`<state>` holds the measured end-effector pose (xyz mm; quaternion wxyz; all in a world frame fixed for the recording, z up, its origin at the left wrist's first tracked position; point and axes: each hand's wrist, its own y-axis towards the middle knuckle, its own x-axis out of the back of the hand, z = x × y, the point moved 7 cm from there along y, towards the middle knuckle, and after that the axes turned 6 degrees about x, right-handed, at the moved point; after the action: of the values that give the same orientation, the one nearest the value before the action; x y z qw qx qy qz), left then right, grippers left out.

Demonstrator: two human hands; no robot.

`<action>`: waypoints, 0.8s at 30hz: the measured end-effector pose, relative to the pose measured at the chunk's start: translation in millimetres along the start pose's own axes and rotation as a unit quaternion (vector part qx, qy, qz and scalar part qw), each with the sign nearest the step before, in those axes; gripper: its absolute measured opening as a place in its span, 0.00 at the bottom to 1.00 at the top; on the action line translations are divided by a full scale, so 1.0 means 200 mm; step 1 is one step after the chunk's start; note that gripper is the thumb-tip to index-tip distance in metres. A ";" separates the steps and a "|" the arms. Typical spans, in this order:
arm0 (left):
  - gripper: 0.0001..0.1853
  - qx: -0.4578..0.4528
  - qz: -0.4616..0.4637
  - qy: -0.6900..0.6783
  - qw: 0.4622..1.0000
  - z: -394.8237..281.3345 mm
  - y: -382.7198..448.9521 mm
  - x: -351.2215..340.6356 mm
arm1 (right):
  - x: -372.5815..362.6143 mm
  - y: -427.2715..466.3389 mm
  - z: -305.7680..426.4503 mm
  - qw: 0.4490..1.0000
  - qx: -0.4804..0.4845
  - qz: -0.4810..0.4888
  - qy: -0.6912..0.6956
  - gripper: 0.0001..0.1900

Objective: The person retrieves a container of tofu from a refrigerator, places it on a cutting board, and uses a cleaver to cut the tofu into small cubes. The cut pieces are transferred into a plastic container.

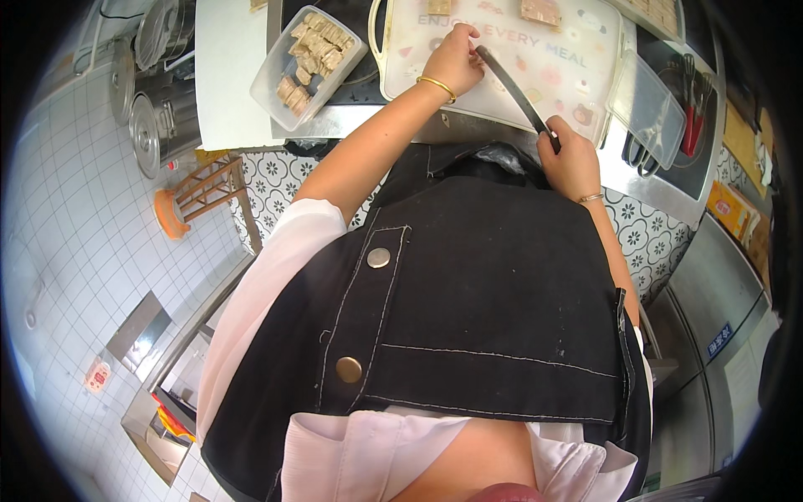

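Observation:
My right hand (569, 160) grips the black handle of a long knife (511, 81), its blade slanting up and left across a white cutting board (401, 81) printed with small pictures and writing. My left hand (457, 59) is over the board by the blade's tip, fingers bent; whether it touches the blade or pinches anything is unclear. Beyond the hands, a pinkish block of pressed food (539, 12) and a smaller tan piece (439, 7) lie on the board. To the left, a translucent plastic container (266, 88) holds rows of cut tan pieces (317, 47).
Right of the board lie a translucent lid (649, 106), black-handled scissors (641, 160) and red-handled utensils (690, 128). Another container (671, 28) of pieces is at the top right. Steel pots (147, 135) and a wooden stool (210, 188) are left; a steel refrigerator (709, 276) is right.

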<state>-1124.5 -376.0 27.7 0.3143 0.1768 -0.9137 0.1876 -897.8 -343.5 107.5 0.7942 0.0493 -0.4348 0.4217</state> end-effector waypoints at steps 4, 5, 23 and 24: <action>0.29 0.008 -0.005 0.018 1.000 0.00 0.00 0.01 | 0.01 0.00 0.01 1.000 0.011 0.002 -0.012 0.08; 0.29 0.005 -0.004 0.020 1.000 0.00 0.00 0.01 | 0.01 0.00 0.01 1.000 0.013 0.004 -0.019 0.08; 0.11 -0.041 -0.104 0.015 0.994 0.03 -0.15 0.38 | 0.06 0.01 -0.10 0.996 -0.070 -0.045 0.025 0.11; 0.08 0.019 -0.122 0.020 0.992 0.06 -0.20 0.53 | 0.06 -0.01 -0.13 0.995 -0.062 -0.069 0.037 0.11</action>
<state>-1192.4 -438.0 95.8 0.3499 0.2891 -0.8750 0.1686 -876.4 -325.3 100.0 0.8384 0.0140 -0.4256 0.3401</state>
